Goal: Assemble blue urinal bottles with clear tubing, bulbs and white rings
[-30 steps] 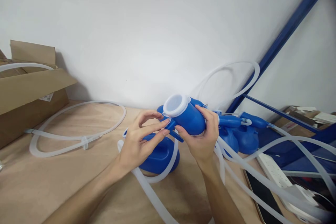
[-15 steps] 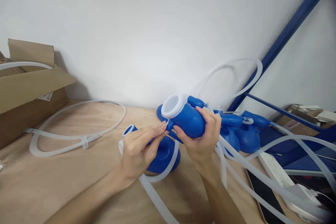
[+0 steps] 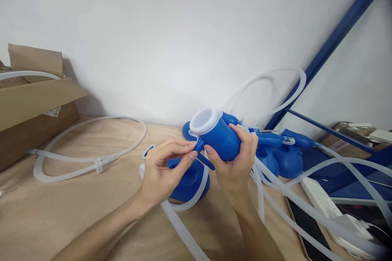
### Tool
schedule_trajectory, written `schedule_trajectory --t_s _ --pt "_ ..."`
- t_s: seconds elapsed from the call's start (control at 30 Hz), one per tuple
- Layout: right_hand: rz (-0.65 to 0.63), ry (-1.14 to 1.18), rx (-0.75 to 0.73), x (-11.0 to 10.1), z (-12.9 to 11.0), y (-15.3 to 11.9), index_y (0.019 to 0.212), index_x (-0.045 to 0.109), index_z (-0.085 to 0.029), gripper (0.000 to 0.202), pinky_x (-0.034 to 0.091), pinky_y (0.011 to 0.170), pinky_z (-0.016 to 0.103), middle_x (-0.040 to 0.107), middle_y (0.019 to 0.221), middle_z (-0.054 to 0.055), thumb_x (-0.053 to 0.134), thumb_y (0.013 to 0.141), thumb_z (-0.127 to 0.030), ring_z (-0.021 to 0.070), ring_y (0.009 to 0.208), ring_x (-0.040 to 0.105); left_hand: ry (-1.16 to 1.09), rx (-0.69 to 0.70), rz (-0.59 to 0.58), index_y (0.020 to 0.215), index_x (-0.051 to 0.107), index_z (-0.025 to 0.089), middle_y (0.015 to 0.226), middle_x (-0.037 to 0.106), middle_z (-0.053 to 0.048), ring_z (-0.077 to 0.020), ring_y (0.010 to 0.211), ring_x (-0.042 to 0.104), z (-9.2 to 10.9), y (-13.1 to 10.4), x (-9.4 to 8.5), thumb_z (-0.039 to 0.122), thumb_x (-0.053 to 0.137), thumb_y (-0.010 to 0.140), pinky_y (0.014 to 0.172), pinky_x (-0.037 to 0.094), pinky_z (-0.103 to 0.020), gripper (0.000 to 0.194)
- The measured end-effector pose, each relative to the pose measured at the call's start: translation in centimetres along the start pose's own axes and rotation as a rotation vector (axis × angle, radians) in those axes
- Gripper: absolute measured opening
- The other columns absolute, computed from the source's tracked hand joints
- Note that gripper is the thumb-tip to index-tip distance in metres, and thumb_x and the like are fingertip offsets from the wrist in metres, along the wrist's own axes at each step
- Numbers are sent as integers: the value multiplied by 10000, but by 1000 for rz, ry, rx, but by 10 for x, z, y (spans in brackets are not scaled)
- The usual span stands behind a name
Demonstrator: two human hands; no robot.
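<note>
My right hand [image 3: 234, 163] is wrapped round a blue plastic container [image 3: 225, 140], which is tilted so its white-rimmed mouth [image 3: 205, 120] points up and left. Fingers and thumb of my left hand [image 3: 167, 165] pinch the white strap [image 3: 194, 134] hanging from that rim, against a blue handle on the container's side. The exact contact is partly hidden by my fingertips. Below, a rounded blue bottle [image 3: 190, 181] lies on the table, partly behind my left hand. A translucent hose [image 3: 183, 228] curves round in front of it.
At the right lie several blue bottles [image 3: 288, 161] with looping hoses. A phone [image 3: 308, 228] and a white power strip [image 3: 324, 202] lie near them, by a blue metal frame [image 3: 337, 40]. On the left are a coiled hose [image 3: 98, 165] and an open cardboard box [image 3: 36, 130].
The container has turned slightly, so more of its blue handle shows. My left fingers and thumb have spread a little, staying at the strap. My right hand keeps its hold.
</note>
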State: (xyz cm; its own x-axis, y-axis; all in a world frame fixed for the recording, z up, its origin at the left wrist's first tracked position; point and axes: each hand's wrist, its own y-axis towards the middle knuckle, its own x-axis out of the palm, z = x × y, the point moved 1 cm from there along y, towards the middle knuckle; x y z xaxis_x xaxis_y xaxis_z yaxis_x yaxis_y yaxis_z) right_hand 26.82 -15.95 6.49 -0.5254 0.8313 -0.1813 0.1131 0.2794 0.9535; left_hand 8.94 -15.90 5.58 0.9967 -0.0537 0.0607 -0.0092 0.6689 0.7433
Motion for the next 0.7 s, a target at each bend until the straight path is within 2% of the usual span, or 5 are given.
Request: schedule_trajectory --t_s 0.13,0.23,0.33,0.47,0.7 --pt "-88 66 91 0 -2 2 1256 587 -234 550 546 896 514 629 1120 98 721 861 -594 298 1052 622 -69 -104 -173 838 819 218 984 761 -88 -203 904 751 5 16 -14 237 725 920 697 660 -258 126" --pt "-144 103 135 1 -4 2 1248 590 -239 532 535 927 518 632 1158 102 711 869 -592 305 1097 627 -105 -164 -282 875 843 242 933 778 -90 -211 872 758 2 29 -27 291 787 880 654 657 -252 75" --pt "-160 113 126 2 -5 1 1260 589 -242 551 544 916 505 632 1165 100 726 858 -593 302 1089 636 -188 -236 -358 881 852 268 895 798 -82 -222 874 772 -3 37 -34 317 849 822 696 673 -278 77" --pt "-147 47 78 1 -8 -1 1267 591 -250 607 565 867 489 634 1143 95 766 816 -617 304 1051 640 -250 -316 -373 837 851 272 867 794 -69 -231 900 776 -9 39 -35 309 905 750 757 683 -305 109" --pt "-151 -21 47 0 -8 -1 1283 579 -260 594 572 827 471 622 1135 94 744 837 -616 301 1039 638 -275 -312 -318 784 836 248 834 764 -50 -202 888 765 -13 32 -28 258 927 715 798 675 -294 115"
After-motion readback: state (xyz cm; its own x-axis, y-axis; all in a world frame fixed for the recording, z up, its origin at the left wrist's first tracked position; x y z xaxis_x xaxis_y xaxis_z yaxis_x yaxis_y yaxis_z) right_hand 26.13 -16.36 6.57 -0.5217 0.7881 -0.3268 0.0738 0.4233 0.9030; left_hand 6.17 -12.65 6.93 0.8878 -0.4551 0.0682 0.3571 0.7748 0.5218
